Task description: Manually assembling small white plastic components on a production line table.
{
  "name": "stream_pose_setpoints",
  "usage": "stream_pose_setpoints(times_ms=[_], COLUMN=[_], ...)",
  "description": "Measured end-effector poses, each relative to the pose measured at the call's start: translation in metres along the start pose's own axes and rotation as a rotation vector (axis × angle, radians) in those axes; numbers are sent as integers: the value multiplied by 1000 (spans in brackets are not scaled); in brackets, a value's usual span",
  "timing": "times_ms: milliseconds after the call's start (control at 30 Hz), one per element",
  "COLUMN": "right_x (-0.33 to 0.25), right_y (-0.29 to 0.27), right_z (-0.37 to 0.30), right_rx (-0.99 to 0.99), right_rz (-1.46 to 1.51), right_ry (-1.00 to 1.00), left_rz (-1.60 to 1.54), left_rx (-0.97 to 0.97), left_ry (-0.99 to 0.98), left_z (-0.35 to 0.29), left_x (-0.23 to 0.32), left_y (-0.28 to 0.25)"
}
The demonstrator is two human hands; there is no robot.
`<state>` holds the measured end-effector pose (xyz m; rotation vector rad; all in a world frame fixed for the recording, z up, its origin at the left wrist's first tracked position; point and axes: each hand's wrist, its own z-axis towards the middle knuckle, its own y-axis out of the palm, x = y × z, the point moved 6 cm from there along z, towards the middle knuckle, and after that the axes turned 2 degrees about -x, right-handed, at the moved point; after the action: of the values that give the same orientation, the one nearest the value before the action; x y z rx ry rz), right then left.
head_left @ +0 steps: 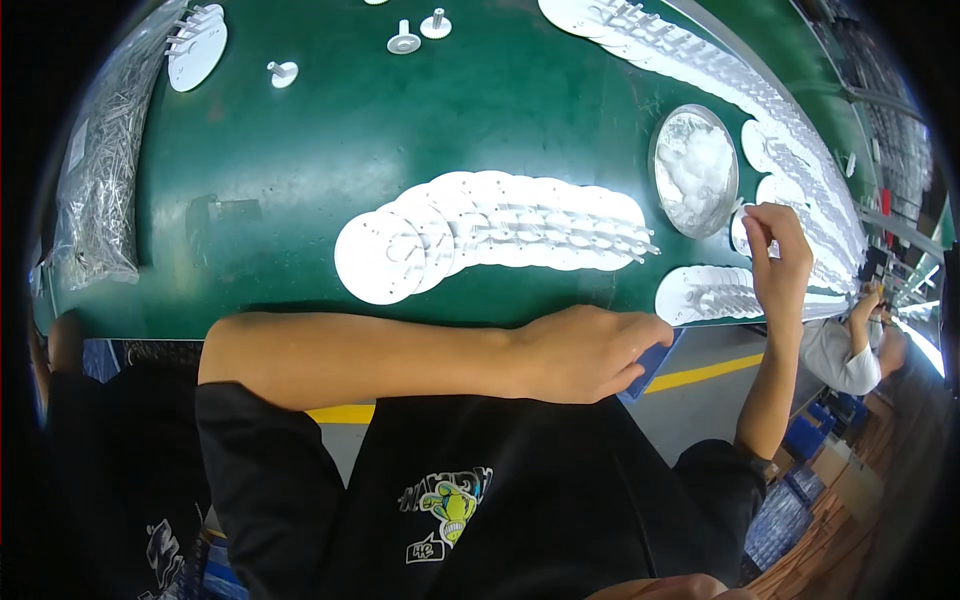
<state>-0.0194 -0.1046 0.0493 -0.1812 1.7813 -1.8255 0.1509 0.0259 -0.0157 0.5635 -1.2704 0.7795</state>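
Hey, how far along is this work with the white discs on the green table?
Done, it seems: a fanned row of discs lies mid-table, with longer rows along the far edge. In hand: the right hand pinches a disc beside the metal bowl; the left hand holds a blue piece. Left: loose pegged pieces and a bag of pins.

Bare forearms here, short black sleeves above them, and a black cotton T-shirt (480,480) with a green-and-yellow cartoon print (450,510) on the chest.

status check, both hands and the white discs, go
Left hand closed on blue pad at table edge. Right hand pinching white disc beside metal bowl. Nothing blocking.
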Motion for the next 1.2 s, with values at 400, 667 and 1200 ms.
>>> stream_pose_setpoints(times_ms=[400, 667, 1200], right_x=[-24, -19, -41], right_y=[17, 14, -8], right_z=[-11, -3, 12], right_rx=[-183, -111, 111], right_rz=[-90, -134, -41], right_ry=[-154, -292, -132], left_rz=[33, 54, 58], left_rx=[-8, -27, -72], left_ry=[59, 68, 85], left_z=[0, -2, 0], left_x=[-3, -4, -4], left_y=[5, 7, 9])
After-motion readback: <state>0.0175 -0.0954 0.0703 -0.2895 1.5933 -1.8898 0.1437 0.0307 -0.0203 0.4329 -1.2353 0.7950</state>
